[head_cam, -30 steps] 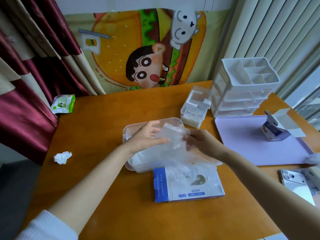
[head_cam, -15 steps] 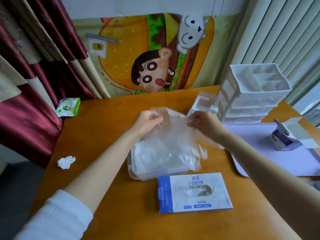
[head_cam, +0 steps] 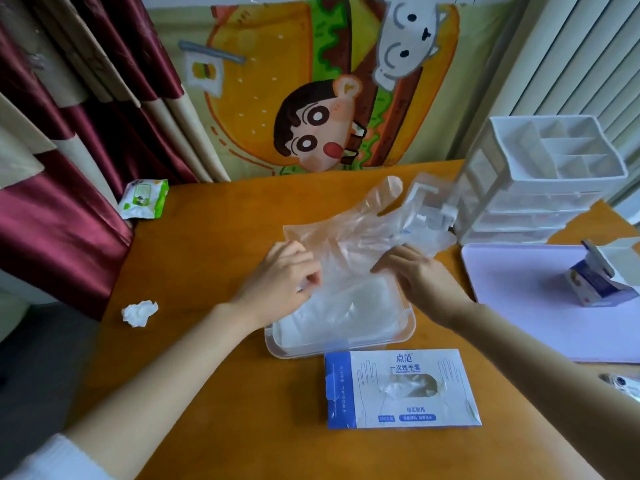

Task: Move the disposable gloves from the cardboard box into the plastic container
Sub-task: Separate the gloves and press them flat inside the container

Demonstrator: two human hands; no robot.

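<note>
A clear disposable glove [head_cam: 349, 233] is stretched between my two hands above the far end of the plastic container [head_cam: 407, 329]. My left hand [head_cam: 280, 284] pinches its left edge and my right hand [head_cam: 417, 273] pinches its right side. The glove's fingers stick up and away from me. The container holds a flat heap of clear gloves [head_cam: 341, 311]. In front of it lies the blue and white cardboard glove box [head_cam: 398, 389], flat on the table, with clear plastic showing in its oval opening.
A white drawer organiser [head_cam: 543, 181] and a small clear box [head_cam: 431, 206] stand at the back right. A lilac tray [head_cam: 540, 306] carries a small open carton [head_cam: 602, 275]. A crumpled tissue [head_cam: 139, 312] and a wet-wipe pack [head_cam: 144, 199] lie left. A phone [head_cam: 625, 384] peeks in at right.
Both hands have come down toward the container with the glove still stretched between them. The glove now points its fingers away and up instead of hanging down.
</note>
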